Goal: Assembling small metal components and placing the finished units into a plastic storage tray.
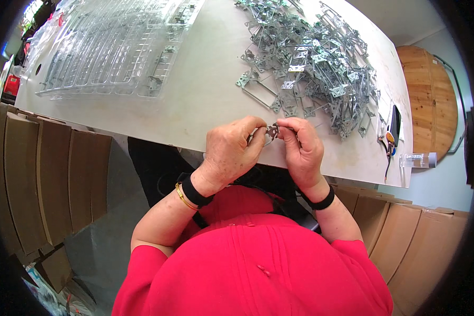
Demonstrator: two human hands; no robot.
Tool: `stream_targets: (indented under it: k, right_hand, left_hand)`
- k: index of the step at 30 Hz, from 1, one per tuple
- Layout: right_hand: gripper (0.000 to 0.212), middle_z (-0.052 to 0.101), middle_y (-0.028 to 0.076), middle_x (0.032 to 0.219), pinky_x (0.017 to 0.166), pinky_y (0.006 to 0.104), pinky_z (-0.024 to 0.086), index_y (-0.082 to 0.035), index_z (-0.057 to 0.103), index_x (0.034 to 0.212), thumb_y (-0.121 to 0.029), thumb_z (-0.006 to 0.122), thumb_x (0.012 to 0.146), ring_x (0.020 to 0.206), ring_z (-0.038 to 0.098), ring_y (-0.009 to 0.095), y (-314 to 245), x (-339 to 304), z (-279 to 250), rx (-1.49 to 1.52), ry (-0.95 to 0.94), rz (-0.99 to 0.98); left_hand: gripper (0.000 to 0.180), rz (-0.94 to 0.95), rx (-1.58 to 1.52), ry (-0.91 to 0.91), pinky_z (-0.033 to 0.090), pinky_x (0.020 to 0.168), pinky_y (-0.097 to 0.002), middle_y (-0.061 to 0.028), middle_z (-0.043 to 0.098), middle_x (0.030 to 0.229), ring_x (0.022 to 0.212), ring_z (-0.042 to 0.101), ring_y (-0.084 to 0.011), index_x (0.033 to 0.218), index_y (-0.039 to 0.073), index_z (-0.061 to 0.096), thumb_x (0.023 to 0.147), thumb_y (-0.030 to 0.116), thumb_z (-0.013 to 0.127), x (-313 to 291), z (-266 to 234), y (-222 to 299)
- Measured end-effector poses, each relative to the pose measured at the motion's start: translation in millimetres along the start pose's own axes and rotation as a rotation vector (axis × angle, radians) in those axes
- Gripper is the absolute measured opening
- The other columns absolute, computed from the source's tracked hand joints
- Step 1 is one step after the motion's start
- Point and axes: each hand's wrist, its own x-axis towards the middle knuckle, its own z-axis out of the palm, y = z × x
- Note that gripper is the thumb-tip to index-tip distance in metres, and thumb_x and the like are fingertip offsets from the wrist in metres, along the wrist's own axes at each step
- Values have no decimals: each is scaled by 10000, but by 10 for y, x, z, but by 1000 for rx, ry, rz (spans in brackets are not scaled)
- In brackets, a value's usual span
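Between my two hands, just over the table's near edge, is a small metal bracket (272, 131). My left hand (233, 146) is closed, thumb and fingers pinching the bracket's left side. From the other side my right hand (304, 146) pinches it in the same way. Fingers cover most of the part, so its full shape is hidden. Just beyond my hands lies a large tangled heap of metal brackets (313, 58), thin silvery pieces with flat punched ends and long narrow bars.
Clear plastic trays (110, 52) holding some metal pieces lie at the table's left. Near the right edge are dark-handled pliers (392, 131) and a clear capped bottle (417, 160). Cardboard boxes (52, 176) stand left and right below the white table (195, 113). A round wooden board (427, 100) leans behind.
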Motion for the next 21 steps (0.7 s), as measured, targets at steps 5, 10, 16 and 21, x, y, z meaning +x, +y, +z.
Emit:
stream_targets:
  k: [5, 10, 16, 21]
  right_hand:
    - [169, 719, 129, 1035, 766, 325, 567, -36, 718, 1150, -14, 720, 983, 853, 704, 231, 38, -6, -6, 16, -3, 16]
    - [162, 716, 129, 1030, 766, 329, 571, -33, 719, 1141, -17, 723, 980, 857, 707, 230, 10, 6, -13, -18, -11, -21]
    - [156, 715, 122, 1034, 760, 327, 568, -34, 720, 1127, -18, 734, 973, 853, 703, 227, 28, 18, -2, -20, -11, -29]
    - [115, 713, 112, 1024, 756, 304, 551, -29, 709, 1103, -50, 734, 992, 840, 687, 213, 17, -18, -13, 0, 34, -60]
  left_hand:
    - [84, 10, 5, -2, 481, 535, -327, -120, 700, 740, 548, 622, -170, 1001, 68, 762, 921, 89, 751, 3, 4, -8]
    - [85, 9, 10, -4, 481, 534, -326, -119, 700, 738, 548, 625, -169, 1001, 69, 763, 920, 89, 753, 7, 3, 2]
    - [83, 10, 13, -2, 474, 527, -324, -119, 696, 730, 543, 618, -165, 1003, 70, 763, 923, 92, 754, -1, 6, -11]
    - [89, 4, -6, 12, 460, 521, -320, -116, 677, 700, 538, 597, -147, 1013, 59, 762, 934, 98, 752, -5, 22, -18]
